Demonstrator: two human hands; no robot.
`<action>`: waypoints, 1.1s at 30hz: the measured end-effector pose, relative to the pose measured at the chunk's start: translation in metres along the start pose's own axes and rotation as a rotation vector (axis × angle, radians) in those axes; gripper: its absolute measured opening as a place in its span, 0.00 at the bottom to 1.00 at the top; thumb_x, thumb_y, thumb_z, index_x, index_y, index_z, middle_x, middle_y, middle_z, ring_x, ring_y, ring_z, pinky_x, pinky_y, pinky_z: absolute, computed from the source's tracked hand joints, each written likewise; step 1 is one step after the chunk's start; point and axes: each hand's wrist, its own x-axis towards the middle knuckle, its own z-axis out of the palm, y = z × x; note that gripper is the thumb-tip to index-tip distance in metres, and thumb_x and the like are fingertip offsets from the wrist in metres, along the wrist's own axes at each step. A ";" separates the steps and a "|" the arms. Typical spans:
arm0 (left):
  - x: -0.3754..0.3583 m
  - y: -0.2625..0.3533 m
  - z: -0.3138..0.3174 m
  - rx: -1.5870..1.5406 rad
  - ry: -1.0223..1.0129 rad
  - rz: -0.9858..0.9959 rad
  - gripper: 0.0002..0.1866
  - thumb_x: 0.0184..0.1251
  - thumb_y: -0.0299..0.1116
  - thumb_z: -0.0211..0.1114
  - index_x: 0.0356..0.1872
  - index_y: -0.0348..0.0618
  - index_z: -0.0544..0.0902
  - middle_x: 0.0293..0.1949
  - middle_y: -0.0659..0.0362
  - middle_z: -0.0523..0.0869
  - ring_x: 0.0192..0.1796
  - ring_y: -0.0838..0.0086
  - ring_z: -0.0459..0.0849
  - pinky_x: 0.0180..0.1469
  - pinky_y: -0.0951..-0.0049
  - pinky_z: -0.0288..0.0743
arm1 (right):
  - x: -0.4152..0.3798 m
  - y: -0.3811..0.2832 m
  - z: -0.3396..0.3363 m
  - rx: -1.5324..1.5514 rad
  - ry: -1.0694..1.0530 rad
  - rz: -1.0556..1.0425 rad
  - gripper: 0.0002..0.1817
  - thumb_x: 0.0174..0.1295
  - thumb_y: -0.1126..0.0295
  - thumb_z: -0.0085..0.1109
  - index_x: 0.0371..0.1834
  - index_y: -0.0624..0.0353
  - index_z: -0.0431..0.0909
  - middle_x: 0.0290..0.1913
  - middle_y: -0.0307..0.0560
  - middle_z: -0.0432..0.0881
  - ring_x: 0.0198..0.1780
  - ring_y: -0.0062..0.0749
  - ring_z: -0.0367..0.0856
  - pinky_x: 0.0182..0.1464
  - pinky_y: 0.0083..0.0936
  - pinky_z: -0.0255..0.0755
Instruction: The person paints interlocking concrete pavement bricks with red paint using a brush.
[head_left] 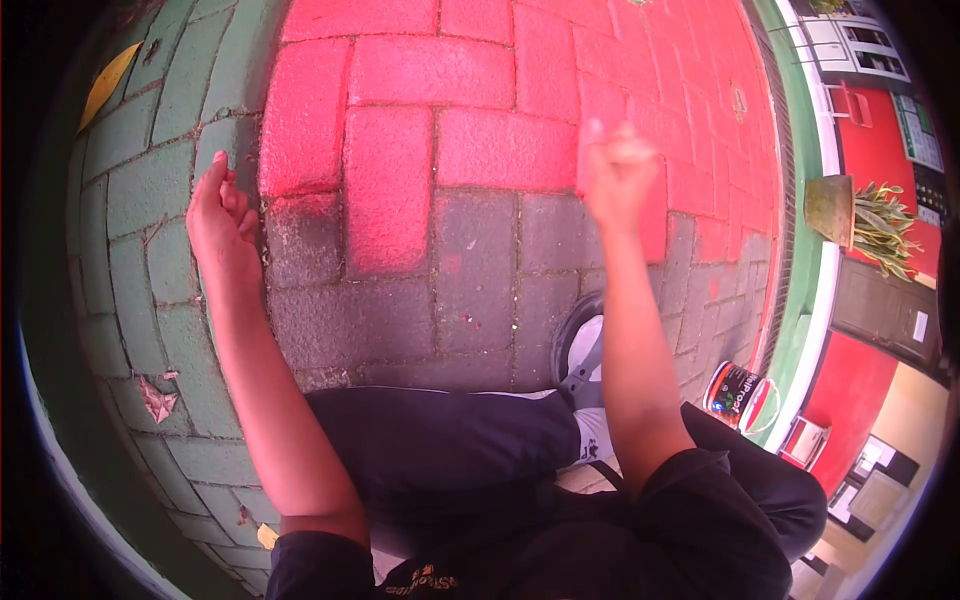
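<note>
My left hand (222,212) hovers near the border between the green and red pavers, its fingers loosely bent and apart, with nothing in them. On the right, my right hand (620,178) is over the red-painted pavers (508,148). Motion blurs its fingers, but they look curled closed; whatever they hold, if anything, is hidden. Between my hands the wet-looking red paint ends in an uneven edge against bare grey pavers (390,325). One paver sticks out as a red tongue into the grey ones.
A paint bucket (733,393) with a wire handle stands to the right of my knee. My sandalled foot (585,350) is on the grey pavers. Green pavers (205,330) with fallen leaves (155,400) lie left. A potted plant (832,210) stands by the wall at right.
</note>
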 end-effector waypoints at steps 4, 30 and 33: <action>-0.002 0.000 0.002 -0.004 -0.011 -0.006 0.11 0.71 0.37 0.66 0.32 0.48 0.74 0.18 0.73 0.63 0.18 0.88 0.56 0.20 0.80 0.46 | -0.010 -0.024 0.024 0.182 -0.091 -0.216 0.12 0.59 0.76 0.63 0.23 0.59 0.68 0.23 0.37 0.70 0.32 0.20 0.71 0.35 0.22 0.65; -0.001 0.004 -0.004 -0.022 0.003 0.008 0.10 0.71 0.38 0.65 0.35 0.45 0.75 0.18 0.73 0.63 0.19 0.89 0.57 0.21 0.81 0.46 | 0.036 0.050 -0.033 0.237 0.092 0.006 0.16 0.57 0.81 0.66 0.24 0.56 0.66 0.30 0.35 0.71 0.33 0.18 0.68 0.38 0.21 0.67; 0.000 0.003 -0.002 -0.032 -0.002 0.005 0.10 0.71 0.38 0.65 0.35 0.45 0.75 0.18 0.73 0.63 0.19 0.89 0.56 0.21 0.81 0.46 | 0.021 0.042 -0.003 0.270 0.139 -0.165 0.17 0.56 0.81 0.65 0.21 0.56 0.65 0.30 0.36 0.69 0.35 0.19 0.68 0.41 0.23 0.66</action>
